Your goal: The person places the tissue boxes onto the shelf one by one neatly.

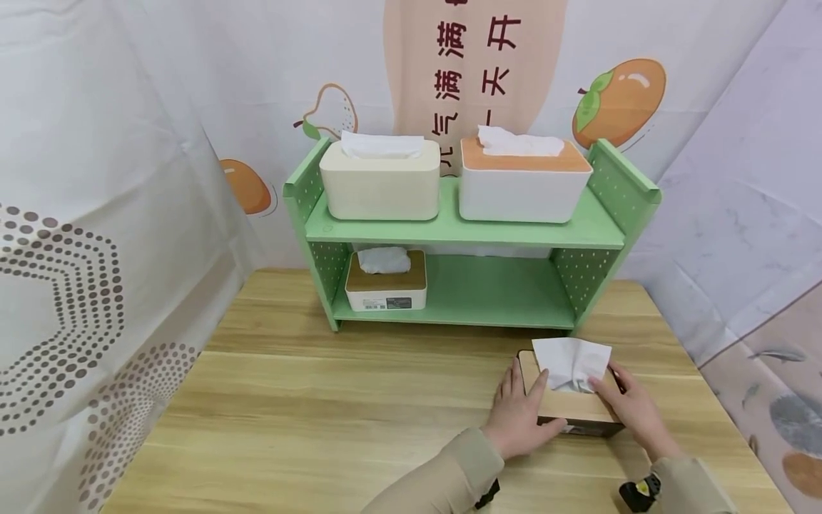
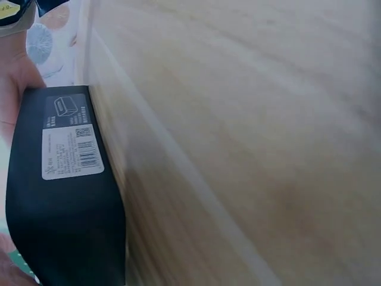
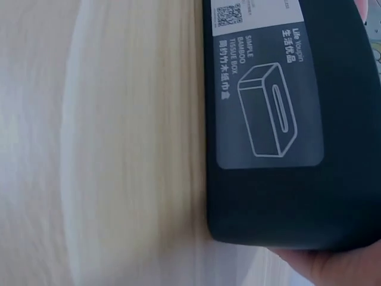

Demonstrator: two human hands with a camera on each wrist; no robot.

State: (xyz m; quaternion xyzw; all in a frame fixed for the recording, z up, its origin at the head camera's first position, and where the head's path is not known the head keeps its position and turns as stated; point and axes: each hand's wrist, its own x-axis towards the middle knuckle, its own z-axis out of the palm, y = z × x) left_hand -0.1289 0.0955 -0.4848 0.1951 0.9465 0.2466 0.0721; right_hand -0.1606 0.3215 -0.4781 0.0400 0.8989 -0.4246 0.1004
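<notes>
A black tissue box (image 1: 574, 407) with a light wooden lid sits on the table at the front right, a white tissue (image 1: 565, 364) standing up from its slot. My left hand (image 1: 519, 422) holds its left end, the fingers along the side and lid and the thumb at the front. At the right end my right hand (image 1: 637, 414) grips the box, with a digit over the lid near the tissue. The left wrist view shows the box's dark front (image 2: 65, 220) with a white label; the right wrist view shows a printed box drawing on that front (image 3: 262, 202).
Behind stands a green two-tier shelf (image 1: 462, 289). Its upper tier holds a cream tissue box (image 1: 382, 185) and a white one with an orange-brown lid (image 1: 523, 193). A smaller white tissue box (image 1: 386, 294) is at the lower left. Curtains surround the wooden table (image 1: 308, 421).
</notes>
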